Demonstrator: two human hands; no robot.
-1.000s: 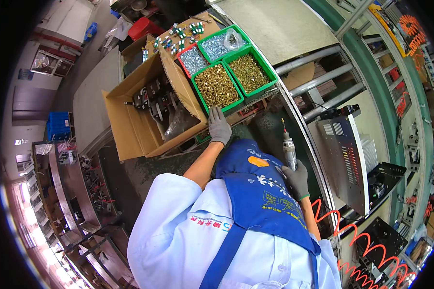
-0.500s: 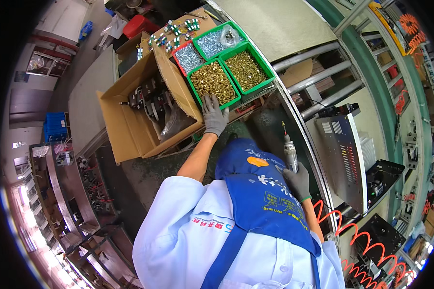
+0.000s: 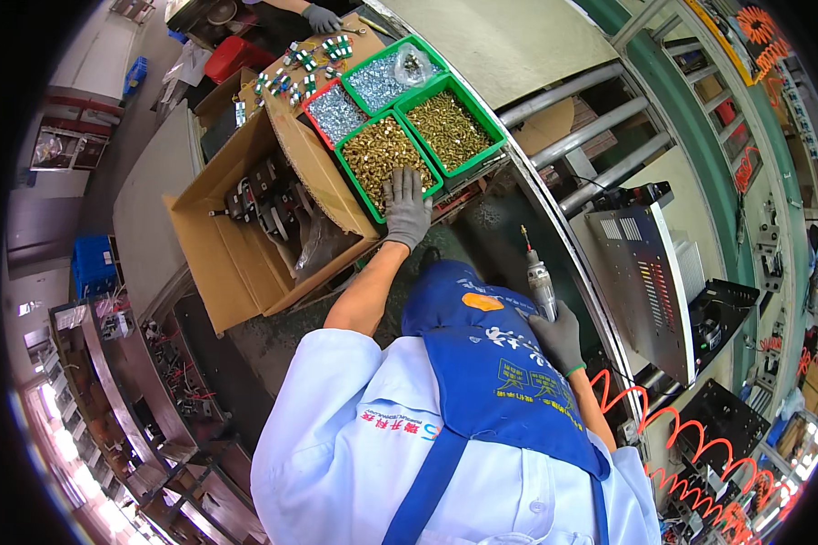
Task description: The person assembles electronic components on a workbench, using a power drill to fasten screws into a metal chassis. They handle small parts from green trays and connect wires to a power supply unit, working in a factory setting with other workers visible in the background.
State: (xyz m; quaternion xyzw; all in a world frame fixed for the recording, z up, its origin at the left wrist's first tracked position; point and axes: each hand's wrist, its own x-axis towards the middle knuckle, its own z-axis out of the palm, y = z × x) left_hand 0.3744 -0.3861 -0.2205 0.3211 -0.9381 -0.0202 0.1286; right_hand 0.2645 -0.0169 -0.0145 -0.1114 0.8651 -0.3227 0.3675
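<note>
Left hand [image 3: 408, 216]: fingers [image 3: 407, 184] slightly parted, laid on brass fasteners [image 3: 375, 148] — any grip cannot be told. Green bin [image 3: 356, 189] set just under them, seemingly for easy reach. Right hand [image 3: 560, 338]: fingers wrapped round power driver [image 3: 541, 283] — bit [image 3: 525, 239] aimed outward, presumably for safety.

Count, wearer's hands: 2, both gloved (left hand [image 3: 407, 218]; right hand [image 3: 559, 336]). Co-worker's hand [image 3: 321, 18]: 1, at the upper edge. Power driver [image 3: 542, 289]: 1. Parts bins: 4 in total, i.e. green bins [image 3: 477, 162] 3, red bin [image 3: 311, 116] 1. Of these, 2 hold brass-coloured fasteners [image 3: 452, 127] and 2 hold silvery fasteners [image 3: 338, 116] (individual pieces heaped, not countable). Open cardboard box [image 3: 211, 272] beside the bins: 1. Clear bags [image 3: 413, 68]: 2, one over a bin, one inside the box. Metal rollers [image 3: 591, 133] near the bins: 3. Upright slotted panel [image 3: 618, 282]: 1.
</note>
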